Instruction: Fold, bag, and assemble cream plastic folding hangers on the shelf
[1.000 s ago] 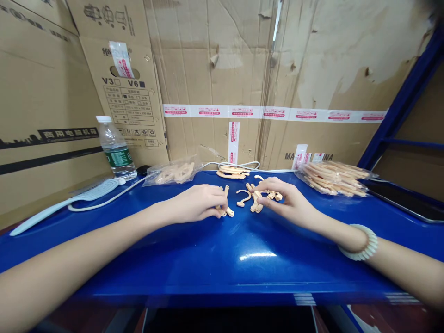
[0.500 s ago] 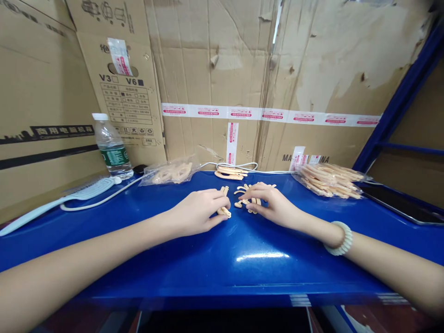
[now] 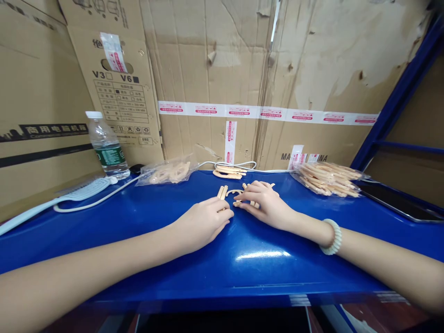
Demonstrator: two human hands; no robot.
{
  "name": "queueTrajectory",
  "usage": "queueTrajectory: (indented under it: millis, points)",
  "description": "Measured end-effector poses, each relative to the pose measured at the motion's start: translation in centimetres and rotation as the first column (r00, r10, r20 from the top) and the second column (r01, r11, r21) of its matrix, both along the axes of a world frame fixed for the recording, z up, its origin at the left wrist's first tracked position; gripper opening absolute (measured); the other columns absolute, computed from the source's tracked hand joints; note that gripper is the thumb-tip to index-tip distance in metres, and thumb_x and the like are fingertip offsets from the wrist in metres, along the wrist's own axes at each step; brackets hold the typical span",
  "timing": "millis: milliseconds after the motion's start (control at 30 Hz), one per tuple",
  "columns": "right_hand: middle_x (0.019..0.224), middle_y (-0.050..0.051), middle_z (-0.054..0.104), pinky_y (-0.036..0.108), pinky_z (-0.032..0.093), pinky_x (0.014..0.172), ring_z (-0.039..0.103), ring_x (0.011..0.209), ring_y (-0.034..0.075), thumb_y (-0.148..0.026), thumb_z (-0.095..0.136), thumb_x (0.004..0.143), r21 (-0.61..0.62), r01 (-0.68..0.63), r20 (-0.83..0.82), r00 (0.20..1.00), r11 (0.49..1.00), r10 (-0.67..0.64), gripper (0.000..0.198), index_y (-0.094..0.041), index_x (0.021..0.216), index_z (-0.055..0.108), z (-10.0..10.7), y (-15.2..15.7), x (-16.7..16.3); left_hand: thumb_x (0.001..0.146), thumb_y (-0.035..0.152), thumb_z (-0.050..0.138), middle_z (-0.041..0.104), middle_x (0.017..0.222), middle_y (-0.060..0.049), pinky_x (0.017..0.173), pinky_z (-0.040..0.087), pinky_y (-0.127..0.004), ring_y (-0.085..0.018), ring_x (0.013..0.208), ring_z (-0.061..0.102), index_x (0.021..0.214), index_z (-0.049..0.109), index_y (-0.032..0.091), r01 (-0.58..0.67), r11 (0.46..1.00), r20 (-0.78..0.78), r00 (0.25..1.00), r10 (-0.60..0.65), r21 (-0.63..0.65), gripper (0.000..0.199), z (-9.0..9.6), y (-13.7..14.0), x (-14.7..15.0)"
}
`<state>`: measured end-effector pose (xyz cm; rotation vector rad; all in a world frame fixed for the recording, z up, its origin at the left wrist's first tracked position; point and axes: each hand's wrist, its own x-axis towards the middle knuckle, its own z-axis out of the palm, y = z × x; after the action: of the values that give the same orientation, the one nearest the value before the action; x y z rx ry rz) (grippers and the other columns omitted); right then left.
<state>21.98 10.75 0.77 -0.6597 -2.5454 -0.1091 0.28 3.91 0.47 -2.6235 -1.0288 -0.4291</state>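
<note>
- Midway between side edges of worktop (image 3: 166, 280): left hand (image 3: 201, 223), fingers closed on pale strips (image 3: 220, 192);
- alongside: right hand (image 3: 268, 206), fingers curled over small pieces (image 3: 237, 203); grip indeterminable.

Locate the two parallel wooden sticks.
In the head view, the sticks are near centre, partly hidden by the left hand, just left of a curved piece.
</note>
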Motion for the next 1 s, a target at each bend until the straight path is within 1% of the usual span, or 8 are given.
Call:
queueTrajectory:
  millis: [100,233,333,433,533,767,900,1000]
  points:
    - [0.100,0.008,0.068,0.049,0.032,0.095,0.054,0.099,0.024,-0.031,0.050,0.095,0.062,-0.011,0.110,0.994,0.998,0.004,0.024,-0.021,0.110,0.066,0.1,-0.7,0.0,0.095,0.016,0.042,0.067,0.097,-0.008,0.082,0.052,-0.033,-0.020,0.091,0.062,0.100,0.067,0.016,-0.004,1.000,-0.003,1.000,0.004,0.024,0.025,-0.2,0.4,-0.2]
    - [0.110,0.009,0.066,0.056,0.026,0.101,0.052,0.109,0.027,-0.033,0.047,0.096,0.047,0.007,0.164,0.986,0.999,-0.015,0.028,-0.022,0.118,0.061,-0.2,-0.5,-0.2,0.094,0.016,0.044,0.068,0.096,-0.009,0.083,0.052,-0.036,-0.022,0.091,0.062,0.098,0.068,0.015,-0.022,0.999,0.041,0.999,0.021,0.027,0.024,-0.4,1.4,-0.8]
    - [0.109,0.010,0.065,0.053,0.032,0.098,0.054,0.107,0.026,-0.033,0.047,0.096,0.025,0.010,0.153,0.988,1.000,-0.014,0.030,-0.021,0.121,0.058,0.2,0.1,0.2,0.093,0.016,0.045,0.068,0.095,-0.009,0.083,0.052,-0.036,-0.022,0.092,0.062,0.096,0.069,0.016,-0.019,1.000,0.101,0.995,0.018,0.015,0.025,-0.5,2.4,-1.3]
    - [0.100,0.009,0.065,0.040,0.043,0.085,0.057,0.096,0.023,-0.034,0.053,0.093,-0.008,-0.016,0.115,0.993,1.000,0.017,0.029,-0.019,0.116,0.060,1.2,0.4,1.3,0.093,0.016,0.046,0.069,0.097,-0.010,0.082,0.052,-0.036,-0.022,0.092,0.063,0.098,0.070,0.016,-0.002,1.000,0.138,0.990,0.000,0.013,0.024,-0.6,3.0,-1.7]
    - [0.096,0.008,0.065,0.034,0.043,0.078,0.058,0.090,0.021,-0.037,0.060,0.089,-0.052,-0.084,0.116,0.989,0.995,0.089,0.030,-0.019,0.112,0.063,2.1,0.4,2.6,0.093,0.017,0.047,0.070,0.100,-0.009,0.082,0.053,-0.036,-0.021,0.092,0.064,0.101,0.070,0.017,0.016,1.000,0.163,0.986,-0.017,0.007,0.024,-0.7,3.3,-1.9]
    - [0.097,0.006,0.064,0.034,0.042,0.081,0.058,0.089,0.018,-0.034,0.060,0.089,-0.105,-0.079,0.147,0.985,0.991,0.094,0.018,-0.019,0.097,0.069,1.4,1.3,2.8,0.094,0.018,0.047,0.071,0.100,-0.008,0.081,0.054,-0.034,-0.020,0.091,0.065,0.100,0.071,0.018,0.033,0.999,0.165,0.986,-0.034,0.013,0.025,-0.5,3.4,-2.0]
    - [0.096,0.007,0.062,0.034,0.045,0.081,0.057,0.089,0.018,-0.038,0.061,0.089,-0.132,-0.088,0.075,0.992,0.987,0.098,0.027,-0.017,0.105,0.066,2.0,2.5,3.9,0.094,0.017,0.047,0.071,0.100,-0.008,0.080,0.054,-0.034,-0.020,0.090,0.065,0.101,0.071,0.016,0.044,0.999,0.138,0.989,-0.047,0.030,0.025,-0.4,3.4,-2.1]
    - [0.100,0.008,0.059,0.037,0.046,0.086,0.057,0.095,0.020,-0.040,0.064,0.086,-0.136,-0.038,0.047,0.998,0.990,0.044,0.036,-0.016,0.112,0.063,2.9,3.5,5.7,0.093,0.017,0.048,0.071,0.101,-0.008,0.081,0.054,-0.034,-0.020,0.091,0.065,0.102,0.071,0.017,0.053,0.998,0.133,0.990,-0.056,0.025,0.024,-0.3,3.6,-2.3]
